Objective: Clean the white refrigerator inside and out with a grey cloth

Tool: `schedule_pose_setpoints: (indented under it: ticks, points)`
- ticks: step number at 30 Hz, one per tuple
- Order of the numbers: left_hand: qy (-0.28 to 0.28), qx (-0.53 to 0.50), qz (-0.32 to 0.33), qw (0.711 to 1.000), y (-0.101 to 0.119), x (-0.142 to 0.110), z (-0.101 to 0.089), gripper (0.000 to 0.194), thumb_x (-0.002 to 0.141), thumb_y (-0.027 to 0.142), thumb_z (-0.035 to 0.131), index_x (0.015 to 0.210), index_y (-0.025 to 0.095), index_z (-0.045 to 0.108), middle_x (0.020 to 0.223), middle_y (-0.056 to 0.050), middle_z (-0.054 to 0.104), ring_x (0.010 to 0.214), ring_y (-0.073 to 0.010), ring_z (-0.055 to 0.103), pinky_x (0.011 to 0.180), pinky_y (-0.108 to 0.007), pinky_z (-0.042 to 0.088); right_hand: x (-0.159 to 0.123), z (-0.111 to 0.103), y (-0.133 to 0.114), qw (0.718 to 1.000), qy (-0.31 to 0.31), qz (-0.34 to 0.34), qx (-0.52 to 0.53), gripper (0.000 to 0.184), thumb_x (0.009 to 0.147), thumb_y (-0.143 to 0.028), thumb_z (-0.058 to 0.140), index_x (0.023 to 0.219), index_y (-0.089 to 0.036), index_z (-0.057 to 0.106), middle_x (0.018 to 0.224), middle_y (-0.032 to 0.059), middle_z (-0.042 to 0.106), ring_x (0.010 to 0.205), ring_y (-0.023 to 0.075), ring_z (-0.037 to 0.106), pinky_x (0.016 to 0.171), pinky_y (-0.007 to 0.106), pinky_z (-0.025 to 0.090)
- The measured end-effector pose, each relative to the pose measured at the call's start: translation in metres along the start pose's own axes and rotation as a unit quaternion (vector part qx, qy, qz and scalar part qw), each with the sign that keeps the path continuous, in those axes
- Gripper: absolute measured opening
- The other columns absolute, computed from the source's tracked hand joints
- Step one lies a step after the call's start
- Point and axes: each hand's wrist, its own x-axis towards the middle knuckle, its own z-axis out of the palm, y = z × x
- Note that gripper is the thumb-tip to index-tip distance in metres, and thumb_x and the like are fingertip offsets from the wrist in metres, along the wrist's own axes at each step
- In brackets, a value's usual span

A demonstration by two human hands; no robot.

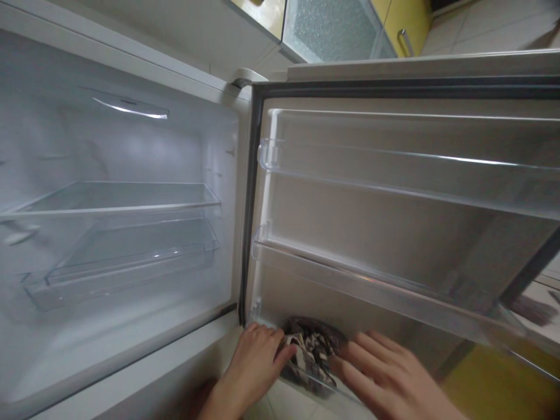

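Observation:
A crumpled dark cloth with a pale pattern lies in the lowest clear shelf of the open refrigerator door, between my hands. My left hand is bent over the rim at the hinge end of this door shelf. Its thumb reaches to the cloth's edge. From the right, my right hand comes over the shelf front with its fingers curled at the cloth. The right thumb and the undersides of both hands are hidden.
Left of the door is the lit refrigerator compartment, with a glass shelf and a clear tray. Two more clear racks, the upper rack and the middle rack, cross the door. Yellow cabinets stand behind.

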Motion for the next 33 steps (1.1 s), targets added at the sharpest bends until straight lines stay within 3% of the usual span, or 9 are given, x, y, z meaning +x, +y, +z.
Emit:
schedule_pose_setpoints:
  ticks: [4, 7, 9, 12, 15, 18, 22, 26, 33]
  points:
    - [0.042, -0.011, 0.026, 0.999, -0.012, -0.015, 0.021, 0.034, 0.107, 0.053, 0.065, 0.123, 0.024, 0.074, 0.123, -0.008, 0.08, 0.12, -0.0348, 0.073, 0.113, -0.057, 0.052, 0.066, 0.026, 0.004, 0.994, -0.064, 0.049, 0.068, 0.058, 0.115, -0.064, 0.034, 0.152, -0.034, 0.066, 0.138, 0.0126, 0.067, 0.125, 0.0319, 0.062, 0.112, 0.049, 0.052]
    - [0.09, -0.007, 0.036, 0.995, -0.023, -0.023, 0.044, 0.054, 0.095, 0.055, 0.082, 0.139, 0.027, 0.068, 0.144, -0.009, 0.073, 0.137, -0.0371, 0.066, 0.124, -0.061, 0.047, 0.101, 0.052, 0.01, 0.988, -0.12, 0.02, 0.09, 0.053, 0.116, -0.06, 0.037, 0.148, -0.032, 0.069, 0.138, 0.0114, 0.067, 0.131, 0.0309, 0.059, 0.118, 0.05, 0.046]
    - [0.107, -0.006, 0.024, 0.994, -0.028, -0.024, 0.053, 0.066, 0.088, 0.045, 0.091, 0.146, 0.028, 0.064, 0.152, -0.01, 0.068, 0.142, -0.0373, 0.063, 0.125, -0.061, 0.048, 0.116, 0.064, 0.012, 0.987, -0.132, -0.009, 0.094, 0.051, 0.116, -0.056, 0.037, 0.142, -0.029, 0.072, 0.138, 0.0115, 0.068, 0.132, 0.0306, 0.058, 0.121, 0.051, 0.042]
    - [0.119, -0.031, -0.012, 0.992, -0.032, -0.019, 0.052, 0.082, 0.076, 0.029, 0.099, 0.148, 0.029, 0.06, 0.155, -0.01, 0.064, 0.147, -0.0372, 0.059, 0.126, -0.06, 0.049, 0.136, 0.07, 0.011, 0.987, -0.126, -0.031, 0.096, 0.049, 0.117, -0.047, 0.035, 0.129, -0.025, 0.076, 0.132, 0.0122, 0.072, 0.126, 0.0289, 0.062, 0.119, 0.049, 0.044]
    - [0.138, -0.051, -0.059, 0.987, -0.035, -0.013, 0.041, 0.095, 0.059, 0.033, 0.108, 0.143, 0.027, 0.062, 0.153, -0.012, 0.064, 0.155, -0.0438, 0.049, 0.13, -0.066, 0.043, 0.151, 0.069, 0.003, 0.99, -0.116, -0.02, 0.076, 0.034, 0.11, -0.034, 0.051, 0.13, -0.027, 0.077, 0.131, 0.0106, 0.074, 0.122, 0.0288, 0.067, 0.114, 0.045, 0.047]
    - [0.154, -0.086, -0.099, 0.979, -0.037, -0.011, 0.038, 0.101, 0.05, 0.036, 0.111, 0.138, 0.025, 0.063, 0.149, -0.013, 0.064, 0.149, -0.0431, 0.055, 0.126, -0.063, 0.047, 0.163, 0.071, -0.004, 0.991, -0.122, -0.007, 0.054, 0.038, 0.098, -0.025, 0.063, 0.134, -0.029, 0.074, 0.132, 0.0091, 0.074, 0.121, 0.0304, 0.07, 0.112, 0.044, 0.049]
    - [0.172, -0.12, -0.096, 0.973, -0.036, -0.014, 0.042, 0.11, 0.052, 0.03, 0.11, 0.148, 0.026, 0.057, 0.154, -0.011, 0.062, 0.148, -0.037, 0.057, 0.126, -0.057, 0.05, 0.176, 0.081, -0.006, 0.992, -0.116, 0.032, -0.033, 0.061, 0.094, -0.025, 0.066, 0.154, -0.027, 0.059, 0.138, 0.0149, 0.071, 0.122, 0.0376, 0.068, 0.103, 0.048, 0.056]
    - [0.163, -0.113, -0.103, 0.975, -0.034, -0.014, 0.04, 0.113, 0.055, 0.034, 0.109, 0.154, 0.024, 0.054, 0.159, -0.013, 0.061, 0.152, -0.037, 0.055, 0.128, -0.057, 0.047, 0.185, 0.087, 0.003, 0.987, -0.131, -0.031, -0.093, 0.073, 0.093, -0.032, 0.075, 0.161, -0.027, 0.051, 0.149, 0.0175, 0.063, 0.129, 0.0402, 0.064, 0.102, 0.049, 0.059]
    - [0.143, -0.055, -0.084, 0.985, -0.036, -0.011, 0.043, 0.103, 0.06, 0.053, 0.108, 0.148, 0.021, 0.066, 0.154, -0.016, 0.068, 0.153, -0.0431, 0.054, 0.129, -0.064, 0.045, 0.149, 0.073, 0.027, 0.985, -0.15, -0.065, -0.056, 0.033, 0.098, -0.036, 0.073, 0.126, -0.02, 0.074, 0.129, 0.0147, 0.072, 0.119, 0.0331, 0.067, 0.107, 0.046, 0.055]
